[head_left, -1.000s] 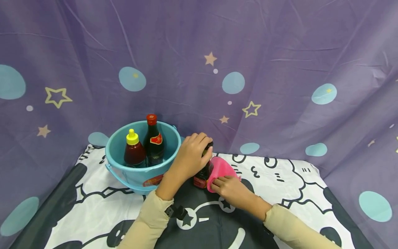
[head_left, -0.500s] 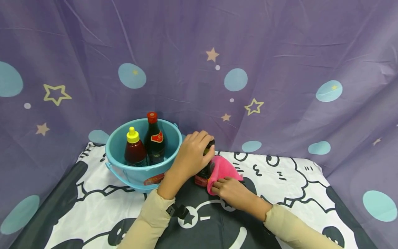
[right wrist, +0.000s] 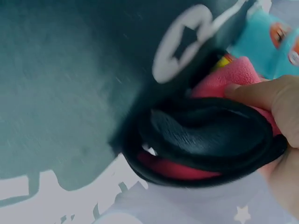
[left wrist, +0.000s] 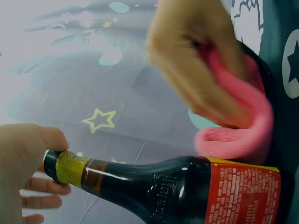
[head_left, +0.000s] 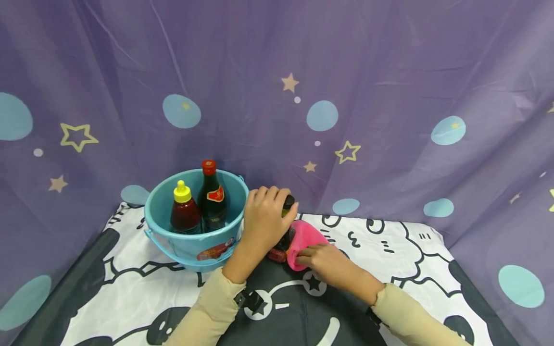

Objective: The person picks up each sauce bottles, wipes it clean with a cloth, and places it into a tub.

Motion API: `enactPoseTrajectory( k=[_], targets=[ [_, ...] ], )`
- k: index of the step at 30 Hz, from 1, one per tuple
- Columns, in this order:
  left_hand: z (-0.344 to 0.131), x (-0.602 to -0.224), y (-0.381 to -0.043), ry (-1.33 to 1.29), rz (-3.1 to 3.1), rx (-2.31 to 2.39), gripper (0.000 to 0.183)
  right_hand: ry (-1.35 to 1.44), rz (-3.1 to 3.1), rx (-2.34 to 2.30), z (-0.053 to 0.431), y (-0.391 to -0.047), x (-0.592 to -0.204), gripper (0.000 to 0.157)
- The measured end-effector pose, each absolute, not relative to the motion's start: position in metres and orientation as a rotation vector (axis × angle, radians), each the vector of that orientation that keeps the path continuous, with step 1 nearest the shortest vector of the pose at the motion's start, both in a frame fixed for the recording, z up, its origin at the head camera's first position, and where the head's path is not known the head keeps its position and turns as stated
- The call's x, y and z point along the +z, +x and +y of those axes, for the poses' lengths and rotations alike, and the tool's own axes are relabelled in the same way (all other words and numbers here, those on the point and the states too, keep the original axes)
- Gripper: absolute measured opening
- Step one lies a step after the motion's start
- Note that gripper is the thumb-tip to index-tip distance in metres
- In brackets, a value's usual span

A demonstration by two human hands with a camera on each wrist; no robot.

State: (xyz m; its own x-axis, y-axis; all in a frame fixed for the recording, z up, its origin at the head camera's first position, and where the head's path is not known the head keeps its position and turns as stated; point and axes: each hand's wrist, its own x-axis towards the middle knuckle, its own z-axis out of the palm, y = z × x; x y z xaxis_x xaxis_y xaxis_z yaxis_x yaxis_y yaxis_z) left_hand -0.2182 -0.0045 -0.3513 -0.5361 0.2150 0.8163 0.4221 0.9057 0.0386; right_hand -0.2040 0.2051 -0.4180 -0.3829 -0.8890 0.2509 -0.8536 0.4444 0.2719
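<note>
My left hand (head_left: 265, 222) holds a dark glass sauce bottle (left wrist: 177, 189) at its black cap, thumb on one side and fingers on the other. The bottle has a yellow neck wrap and a red label with fine print (left wrist: 240, 193). My right hand (head_left: 331, 265) grips a folded pink cloth (head_left: 305, 236) beside the bottle's lower body. In the left wrist view the cloth (left wrist: 259, 119) lies close along the label. The right wrist view shows a black-bound, dark-lined opening (right wrist: 205, 135) along the cloth. The left hand hides part of the bottle in the head view.
A light-blue bucket (head_left: 173, 246) stands to the left, its handle down at the front. Inside are a red-brown squeeze bottle (head_left: 186, 217) with a yellow cap and a dark bottle (head_left: 213, 204) with a red cap. A purple patterned curtain (head_left: 381, 72) hangs behind the printed cloth-covered surface (head_left: 368, 245).
The head view has shifted slightly. The left hand stays at the bottle's cap, its fingers a little more spread. The right hand and pink cloth have shifted slightly beside the bottle.
</note>
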Motion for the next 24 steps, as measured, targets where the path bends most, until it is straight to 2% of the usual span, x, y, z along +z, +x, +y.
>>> enactPoseTrajectory(
  k=[4, 14, 24],
  targets=[
    [-0.001, -0.351, -0.215, -0.372, -2.179, -0.353, 0.034, 1.415, -2.309, -0.015, 0.214, -0.208, -0.403, 0.032],
    [-0.001, -0.339, -0.212, -0.404, -2.239, -0.450, 0.028, 1.259, -2.310, 0.158, 0.231, -0.223, -0.369, 0.043],
    [-0.015, -0.319, -0.214, -0.678, -2.528, -0.560, 0.017, 1.115, -2.334, 0.317, 0.239, -0.223, -0.353, 0.037]
  ],
)
